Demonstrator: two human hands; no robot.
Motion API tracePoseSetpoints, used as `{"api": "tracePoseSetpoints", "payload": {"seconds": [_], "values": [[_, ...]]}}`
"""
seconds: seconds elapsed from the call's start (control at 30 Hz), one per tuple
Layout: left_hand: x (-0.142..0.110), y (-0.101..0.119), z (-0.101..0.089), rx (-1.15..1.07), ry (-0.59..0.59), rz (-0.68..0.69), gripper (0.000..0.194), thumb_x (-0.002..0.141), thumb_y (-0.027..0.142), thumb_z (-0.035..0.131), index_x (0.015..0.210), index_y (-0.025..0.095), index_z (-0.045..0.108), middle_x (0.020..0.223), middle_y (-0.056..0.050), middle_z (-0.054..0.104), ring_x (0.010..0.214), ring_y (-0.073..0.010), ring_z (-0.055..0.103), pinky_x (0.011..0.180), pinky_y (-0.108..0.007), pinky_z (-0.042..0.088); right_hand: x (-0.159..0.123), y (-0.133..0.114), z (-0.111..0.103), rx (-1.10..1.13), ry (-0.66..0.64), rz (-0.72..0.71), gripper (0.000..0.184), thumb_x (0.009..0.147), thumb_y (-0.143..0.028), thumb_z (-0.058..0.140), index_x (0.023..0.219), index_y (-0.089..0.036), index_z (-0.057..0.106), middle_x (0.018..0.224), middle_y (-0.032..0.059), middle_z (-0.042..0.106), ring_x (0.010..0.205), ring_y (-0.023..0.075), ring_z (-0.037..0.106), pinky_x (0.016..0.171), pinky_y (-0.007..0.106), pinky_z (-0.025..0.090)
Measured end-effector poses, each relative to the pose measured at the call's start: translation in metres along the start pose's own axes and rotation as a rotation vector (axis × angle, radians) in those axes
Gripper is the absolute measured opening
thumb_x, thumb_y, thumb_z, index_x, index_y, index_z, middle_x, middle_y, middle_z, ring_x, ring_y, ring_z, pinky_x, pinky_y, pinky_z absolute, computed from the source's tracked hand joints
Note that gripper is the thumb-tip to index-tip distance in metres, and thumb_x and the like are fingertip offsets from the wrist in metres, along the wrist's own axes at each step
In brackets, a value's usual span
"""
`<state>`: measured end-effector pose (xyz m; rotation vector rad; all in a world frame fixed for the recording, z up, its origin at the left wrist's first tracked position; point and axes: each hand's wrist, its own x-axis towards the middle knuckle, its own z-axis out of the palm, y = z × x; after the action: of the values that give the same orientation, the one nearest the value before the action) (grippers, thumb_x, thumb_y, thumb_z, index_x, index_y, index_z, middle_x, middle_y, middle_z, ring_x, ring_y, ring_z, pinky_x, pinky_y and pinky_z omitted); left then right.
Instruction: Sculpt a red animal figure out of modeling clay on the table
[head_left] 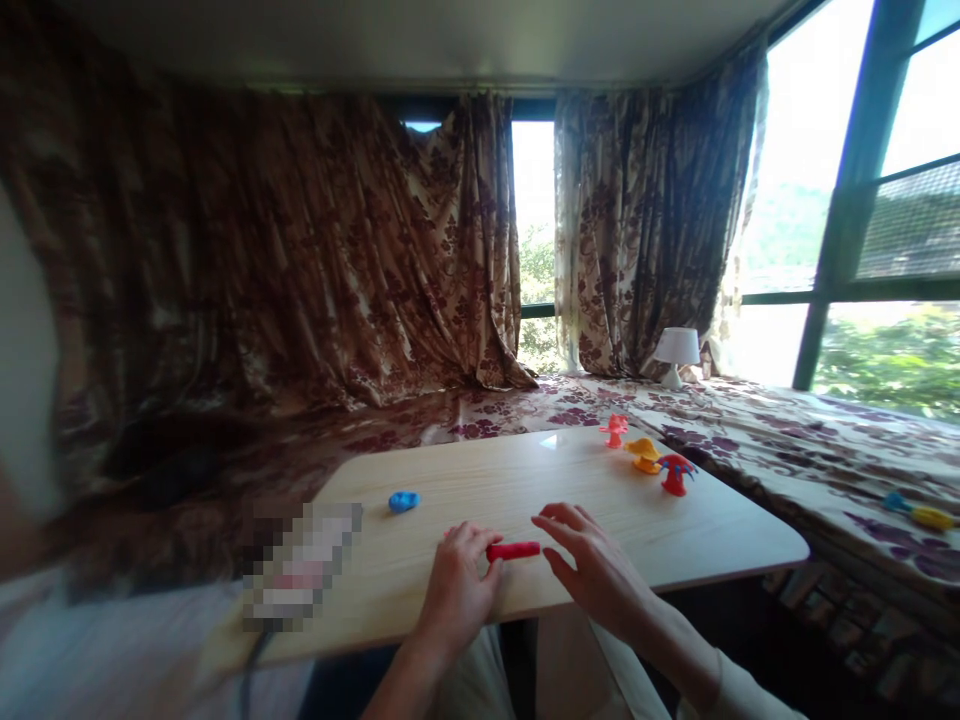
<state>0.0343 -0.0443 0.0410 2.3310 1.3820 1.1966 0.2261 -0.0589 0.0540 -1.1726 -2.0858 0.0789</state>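
A short red stick (513,550) lies on the light wooden table (720,530) near its front edge. My left hand (459,585) rests on the table with its fingers curled, thumb and fingertips pinching the stick's left end. My right hand (589,560) lies just right of the stick, fingers spread and curved, fingertips close to its right end without gripping it. A small blue lump (403,501) sits to the left of my hands.
Three small toy figures stand at the table's far right: pink (614,430), orange (645,455) and red-blue (675,474). A white lamp (676,355) sits on the patterned cushion by the curtained window. A blurred patch covers something at the table's left end.
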Motion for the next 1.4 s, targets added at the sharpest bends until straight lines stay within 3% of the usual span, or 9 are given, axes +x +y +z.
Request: {"api": "tracePoseSetpoints", "payload": {"seconds": [0.1, 0.23, 0.37, 0.57, 0.7, 0.8, 1.1, 1.27, 1.4], "values": [[0.008, 0.016, 0.001, -0.023, 0.034, 0.031, 0.02, 0.074, 0.016, 0.052, 0.087, 0.021, 0.066, 0.084, -0.005, 0.062, 0.086, -0.0206, 0.056, 0.081, -0.037, 0.045, 0.005, -0.011, 0.003, 0.009, -0.047, -0.029, 0.029, 0.077, -0.013, 0.053, 0.101, -0.024, 0.063, 0.095, 0.0048, 0.063, 0.091, 0.02, 0.055, 0.079, 0.029, 0.044], [0.017, 0.025, 0.009, -0.205, 0.058, -0.005, 0.021, 0.075, 0.018, 0.052, 0.092, 0.021, 0.065, 0.088, -0.004, 0.062, 0.087, -0.0182, 0.058, 0.08, -0.033, 0.047, 0.011, -0.008, 0.015, 0.116, -0.042, 0.063, 0.014, 0.077, -0.015, 0.052, 0.082, -0.02, 0.064, 0.079, 0.0025, 0.065, 0.072, 0.015, 0.059, 0.066, 0.023, 0.045], [0.016, 0.01, 0.014, -0.319, 0.149, -0.121, 0.027, 0.081, 0.031, 0.048, 0.101, 0.018, 0.062, 0.098, -0.007, 0.063, 0.089, -0.0183, 0.059, 0.075, -0.03, 0.05, 0.019, 0.012, 0.014, 0.251, -0.016, 0.145, 0.01, 0.078, -0.021, 0.052, 0.071, -0.018, 0.058, 0.064, -0.0014, 0.064, 0.056, 0.0114, 0.057, 0.054, 0.019, 0.042], [0.003, -0.01, 0.016, -0.281, 0.192, -0.127, 0.026, 0.083, 0.033, 0.045, 0.089, 0.017, 0.065, 0.089, -0.007, 0.065, 0.088, -0.0195, 0.06, 0.083, -0.034, 0.047, 0.022, 0.028, 0.013, 0.221, -0.05, 0.145, 0.015, 0.076, -0.022, 0.053, 0.062, -0.018, 0.052, 0.054, -0.0032, 0.058, 0.049, 0.0099, 0.049, 0.047, 0.019, 0.035], [0.002, -0.008, 0.016, -0.245, 0.187, -0.11, 0.025, 0.084, 0.031, 0.044, 0.087, 0.018, 0.065, 0.089, -0.007, 0.065, 0.088, -0.0198, 0.059, 0.085, -0.035, 0.045, 0.022, 0.026, 0.013, 0.278, -0.052, 0.157, 0.008, 0.075, -0.021, 0.053, 0.069, -0.018, 0.054, 0.059, -0.002, 0.061, 0.053, 0.0104, 0.051, 0.049, 0.019, 0.037], [0.002, -0.006, 0.016, -0.247, 0.197, -0.112, 0.026, 0.084, 0.031, 0.043, 0.087, 0.018, 0.065, 0.088, -0.007, 0.066, 0.087, -0.0194, 0.06, 0.083, -0.033, 0.046, 0.022, 0.021, 0.008, 0.186, -0.1, 0.147, 0.004, 0.073, -0.019, 0.055, 0.069, -0.018, 0.057, 0.059, -0.0017, 0.062, 0.053, 0.0108, 0.052, 0.051, 0.02, 0.037], [0.001, -0.006, 0.016, -0.184, 0.204, -0.103, 0.026, 0.085, 0.03, 0.042, 0.083, 0.018, 0.065, 0.087, -0.006, 0.066, 0.087, -0.0194, 0.06, 0.086, -0.035, 0.044, 0.025, 0.011, 0.013, 0.069, -0.143, 0.006, 0.008, 0.076, -0.02, 0.054, 0.072, -0.019, 0.061, 0.067, -0.0002, 0.065, 0.061, 0.0126, 0.057, 0.057, 0.021, 0.039], [0.001, -0.008, 0.017, -0.166, 0.213, -0.092, 0.025, 0.085, 0.029, 0.042, 0.084, 0.018, 0.065, 0.087, -0.007, 0.066, 0.087, -0.0196, 0.059, 0.085, -0.036, 0.045, 0.025, 0.014, 0.014, 0.081, -0.025, 0.057, 0.011, 0.078, -0.022, 0.052, 0.072, -0.019, 0.06, 0.068, 0.0003, 0.065, 0.063, 0.0125, 0.057, 0.061, 0.022, 0.041], [0.0, -0.008, 0.016, -0.169, 0.234, -0.056, 0.024, 0.085, 0.027, 0.042, 0.091, 0.018, 0.063, 0.091, -0.007, 0.063, 0.09, -0.0195, 0.057, 0.085, -0.036, 0.045, 0.025, 0.02, 0.013, 0.172, -0.116, 0.136, 0.013, 0.076, -0.024, 0.055, 0.065, -0.017, 0.059, 0.06, -0.0008, 0.062, 0.056, 0.0111, 0.053, 0.053, 0.021, 0.039]]}}
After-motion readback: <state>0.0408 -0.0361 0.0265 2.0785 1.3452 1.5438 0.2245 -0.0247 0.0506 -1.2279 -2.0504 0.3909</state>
